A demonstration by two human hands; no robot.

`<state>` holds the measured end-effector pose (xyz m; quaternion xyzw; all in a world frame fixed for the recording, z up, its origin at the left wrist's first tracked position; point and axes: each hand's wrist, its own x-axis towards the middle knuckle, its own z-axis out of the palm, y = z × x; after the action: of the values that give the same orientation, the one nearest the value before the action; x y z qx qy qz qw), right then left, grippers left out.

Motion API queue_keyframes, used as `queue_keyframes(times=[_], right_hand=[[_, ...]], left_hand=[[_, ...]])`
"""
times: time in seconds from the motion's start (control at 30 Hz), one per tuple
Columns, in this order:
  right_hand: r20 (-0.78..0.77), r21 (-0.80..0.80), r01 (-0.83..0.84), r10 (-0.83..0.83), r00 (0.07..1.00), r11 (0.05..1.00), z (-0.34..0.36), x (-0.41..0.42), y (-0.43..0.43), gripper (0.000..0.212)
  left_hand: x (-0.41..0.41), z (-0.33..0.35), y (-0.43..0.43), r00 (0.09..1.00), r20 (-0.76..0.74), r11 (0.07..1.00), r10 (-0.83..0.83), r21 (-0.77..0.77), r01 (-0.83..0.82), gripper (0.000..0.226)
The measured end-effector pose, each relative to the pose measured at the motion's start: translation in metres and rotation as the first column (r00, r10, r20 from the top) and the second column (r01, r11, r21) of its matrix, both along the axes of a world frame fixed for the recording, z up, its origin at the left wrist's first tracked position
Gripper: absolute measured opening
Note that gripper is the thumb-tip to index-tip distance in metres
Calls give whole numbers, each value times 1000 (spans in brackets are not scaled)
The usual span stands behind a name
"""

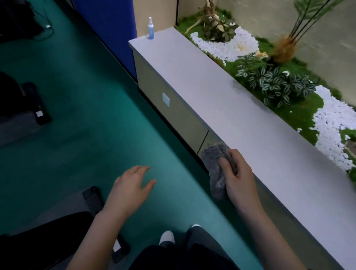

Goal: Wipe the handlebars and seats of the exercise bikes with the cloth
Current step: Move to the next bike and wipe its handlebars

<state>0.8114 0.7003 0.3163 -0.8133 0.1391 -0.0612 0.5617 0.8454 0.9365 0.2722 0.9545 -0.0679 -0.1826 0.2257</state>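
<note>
Head view: right hand (238, 179) clutching crumpled grey fabric cloth (217, 168), fingers (225, 162) pinched around it, just beside edge of long pale grey ledge (224, 98). Left hand (132, 189) empty, fingers spread loosely, palm down over teal floor (84, 134). Small blue spray bottle (150, 28) upright at far end of ledge, well apart from cloth. Green moss bed with white pebbles (335, 123) behind ledge. Dark bike parts (35, 102) at left, blurred.
</note>
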Motion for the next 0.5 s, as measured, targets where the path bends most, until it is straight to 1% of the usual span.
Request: queue_keyframes(times=[0.17, 0.23, 0.5], right_hand=[[-12, -61, -126, 125, 992, 990, -6, 58, 1, 17], [-2, -53, -163, 164, 987, 985, -10, 84, 0, 16], [31, -99, -371, 375, 926, 923, -11, 204, -12, 14]], left_hand=[[29, 0, 8, 992, -31, 993, 121, 11, -121, 52], [44, 0, 8, 984, -39, 985, 171, 9, -171, 52], [119, 5, -4, 920, -2, 920, 391, 3, -391, 50]])
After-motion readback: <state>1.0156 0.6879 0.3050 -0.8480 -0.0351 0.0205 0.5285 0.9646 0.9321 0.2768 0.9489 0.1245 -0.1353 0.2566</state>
